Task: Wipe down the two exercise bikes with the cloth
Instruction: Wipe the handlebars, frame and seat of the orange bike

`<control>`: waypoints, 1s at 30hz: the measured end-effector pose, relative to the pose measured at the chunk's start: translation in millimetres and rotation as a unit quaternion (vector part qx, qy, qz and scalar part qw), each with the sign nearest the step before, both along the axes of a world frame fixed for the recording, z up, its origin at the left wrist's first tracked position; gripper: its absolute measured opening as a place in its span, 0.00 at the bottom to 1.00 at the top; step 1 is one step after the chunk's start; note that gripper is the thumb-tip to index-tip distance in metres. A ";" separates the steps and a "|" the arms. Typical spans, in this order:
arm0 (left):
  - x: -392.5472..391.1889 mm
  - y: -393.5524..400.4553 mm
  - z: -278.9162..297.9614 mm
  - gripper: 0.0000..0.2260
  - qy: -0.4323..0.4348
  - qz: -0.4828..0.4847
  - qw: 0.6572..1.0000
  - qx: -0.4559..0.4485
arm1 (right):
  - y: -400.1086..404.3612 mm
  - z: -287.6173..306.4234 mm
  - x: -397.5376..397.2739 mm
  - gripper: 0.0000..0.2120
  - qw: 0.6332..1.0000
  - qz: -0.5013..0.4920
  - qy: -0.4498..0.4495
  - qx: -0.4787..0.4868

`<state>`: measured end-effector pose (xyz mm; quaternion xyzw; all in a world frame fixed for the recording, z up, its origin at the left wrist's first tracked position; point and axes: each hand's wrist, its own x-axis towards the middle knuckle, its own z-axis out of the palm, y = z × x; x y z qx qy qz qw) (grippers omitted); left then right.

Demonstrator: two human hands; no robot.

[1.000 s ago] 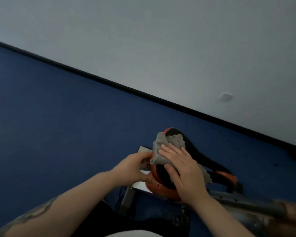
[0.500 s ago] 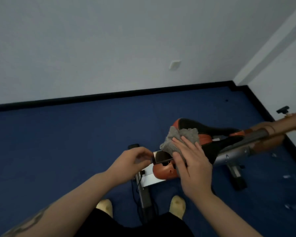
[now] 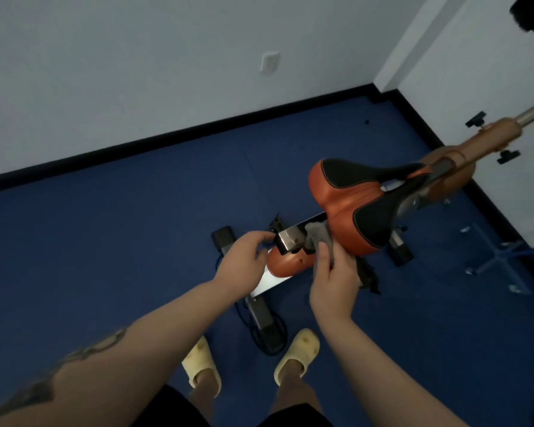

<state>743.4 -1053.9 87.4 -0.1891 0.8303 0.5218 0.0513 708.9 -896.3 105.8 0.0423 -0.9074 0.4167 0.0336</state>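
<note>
Head view: crumpled grey cloth (image 3: 318,238) under orange-and-black saddle (image 3: 352,208).

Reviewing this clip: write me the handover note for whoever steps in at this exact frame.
Left hand: grips the rear end of the metal seat rail.
Right hand: holds the grey cloth against the rail, just under the back of the orange-and-black saddle.
Done: cannot tell from this frame.
Left: the rest of this bike's frame; a second bike is not in view.
</note>
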 end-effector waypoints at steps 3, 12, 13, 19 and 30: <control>-8.0 10.1 -4.3 0.18 0.031 -0.006 0.999 0.012 | -19.9 -14.6 -15.7 0.20 0.996 0.056 -0.013 0.060; -17.2 6.2 -17.9 0.26 0.024 -0.034 0.998 0.057 | -6.7 -29.0 -70.6 0.23 0.970 0.172 -0.091 0.147; -19.1 5.9 -18.0 0.26 0.026 -0.029 0.998 0.051 | -10.2 -26.8 -67.4 0.23 0.970 0.168 -0.089 0.155; -30.2 -1.9 -12.3 0.23 0.039 -0.055 0.998 0.019 | 3.1 -26.7 -69.2 0.23 0.939 0.278 -0.043 0.198; -31.2 -3.7 -13.4 0.23 0.024 -0.046 0.998 0.038 | -4.6 -32.6 -84.5 0.22 0.967 0.181 -0.099 0.149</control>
